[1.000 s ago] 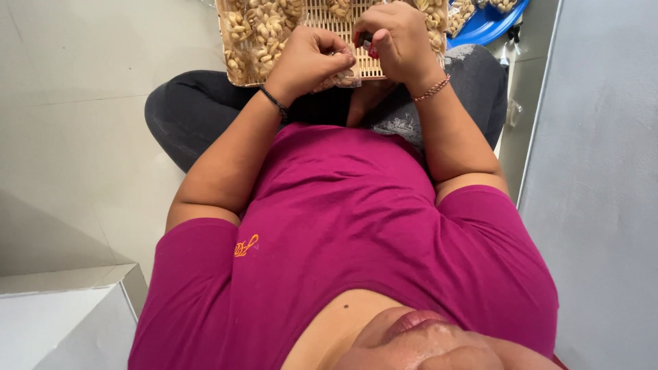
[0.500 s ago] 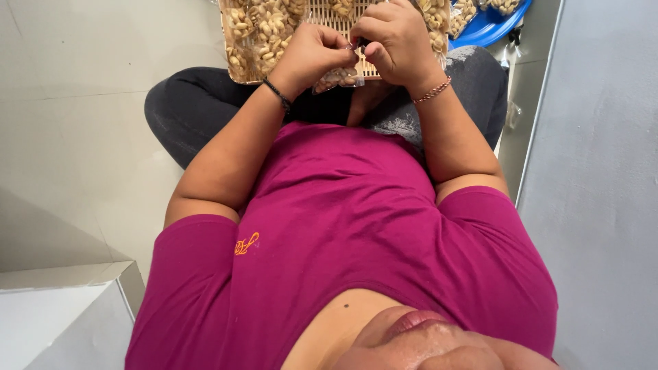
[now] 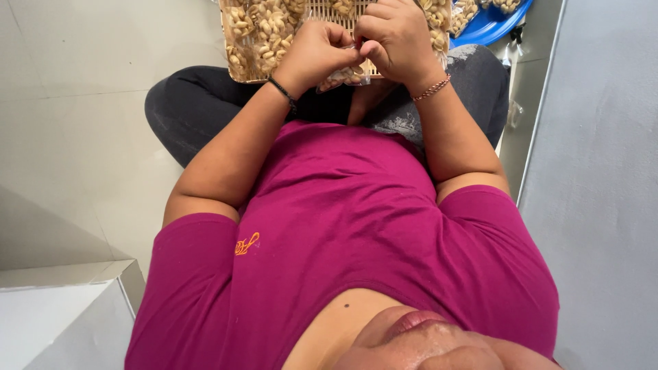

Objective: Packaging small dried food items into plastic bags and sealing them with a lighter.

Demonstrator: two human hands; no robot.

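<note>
Both my hands sit at 12 o'clock, meeting over the woven tray (image 3: 241,74). Left hand (image 3: 317,51) fingers curled tight, pinching the top of a small clear bag of nuts (image 3: 345,75) that hangs just beneath. Right hand (image 3: 394,41) fingers also closed on the bag's top, touching the left. More bagged nuts (image 3: 264,27) fill the tray; blue basin (image 3: 488,26) at 1 o'clock.
</note>
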